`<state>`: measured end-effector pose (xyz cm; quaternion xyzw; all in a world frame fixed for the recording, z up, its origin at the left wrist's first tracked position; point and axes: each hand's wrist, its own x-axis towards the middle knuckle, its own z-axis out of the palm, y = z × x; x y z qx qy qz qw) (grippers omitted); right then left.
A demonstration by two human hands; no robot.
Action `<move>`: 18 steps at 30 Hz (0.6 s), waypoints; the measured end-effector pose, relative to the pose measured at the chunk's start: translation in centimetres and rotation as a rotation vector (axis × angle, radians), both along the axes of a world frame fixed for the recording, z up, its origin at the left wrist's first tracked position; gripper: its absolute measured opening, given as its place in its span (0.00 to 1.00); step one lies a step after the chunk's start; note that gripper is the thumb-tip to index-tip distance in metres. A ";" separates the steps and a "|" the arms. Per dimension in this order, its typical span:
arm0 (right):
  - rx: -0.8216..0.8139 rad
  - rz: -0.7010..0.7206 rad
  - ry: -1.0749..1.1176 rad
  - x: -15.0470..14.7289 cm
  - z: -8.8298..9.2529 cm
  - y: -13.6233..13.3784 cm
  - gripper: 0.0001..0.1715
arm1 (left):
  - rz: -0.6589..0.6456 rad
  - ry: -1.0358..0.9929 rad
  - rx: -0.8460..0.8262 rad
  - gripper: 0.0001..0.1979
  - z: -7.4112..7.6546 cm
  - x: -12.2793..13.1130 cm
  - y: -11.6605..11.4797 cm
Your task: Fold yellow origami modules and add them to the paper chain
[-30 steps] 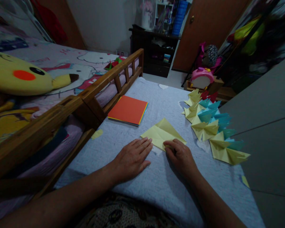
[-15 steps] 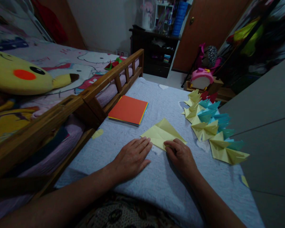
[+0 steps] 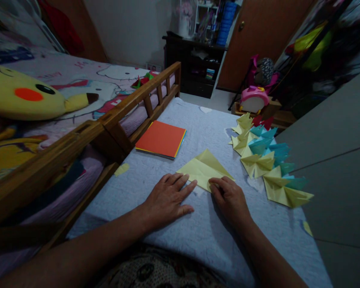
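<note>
**Fig.** Head view, near to far. The left hand [image 3: 167, 199] lay flat on the quilted mat [image 3: 198, 236], palm down and holding nothing. Its fingers [image 3: 186, 187] were slightly spread, and their tips just touched the near left edge of the yellow sheet [image 3: 204, 167]. The right hand [image 3: 231, 199] was bent at the knuckles, with its fingers [image 3: 221, 183] drawn together and their tips down on the sheet's near corner. Whether they nipped the edge or only pressed it could not be told.

The sheet, already partly folded, lay on the mat just beyond both hands. A small yellow scrap [image 3: 122, 169] lay well to its left. Farther off were a stack of coloured paper [image 3: 161, 139], orange on top, and to the right a row of folded pieces [image 3: 265, 162] in yellow and teal. The wooden bed rail [image 3: 138, 100] and a yellow plush toy [image 3: 27, 96] stood beyond on the left.

Likely faults:
- **Soft or crooked crease.** The padded mat would yield under pressure.
- **Sheet pivoting or sliding.** The left hand pinned it only at the edge.
- **Layers creeping out of register.** This would follow if the right fingertips pushed forward and not straight down.
- **Poorly judged edges.** The light was dim.
- **Scattered finished work.** The right forearm lay near the folded row and could brush it.
</note>
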<state>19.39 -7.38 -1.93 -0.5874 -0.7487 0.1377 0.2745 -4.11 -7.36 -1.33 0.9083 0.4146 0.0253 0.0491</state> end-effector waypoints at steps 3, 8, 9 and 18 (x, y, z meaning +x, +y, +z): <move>-0.008 0.002 -0.012 0.0 0.0 -0.1 0.12 | -0.002 -0.009 0.010 0.34 -0.1 0.0 0.0; 0.040 -0.044 -0.156 -0.2 0.4 -0.4 0.10 | -0.002 -0.017 0.040 0.34 -0.2 0.0 -0.1; 0.081 -0.049 -0.198 -0.2 0.5 -0.4 0.10 | -0.003 -0.013 0.040 0.34 -0.2 0.1 -0.2; 0.148 0.430 -0.211 -1.2 0.8 -0.6 0.16 | -0.009 -0.016 0.046 0.34 0.0 0.2 -0.2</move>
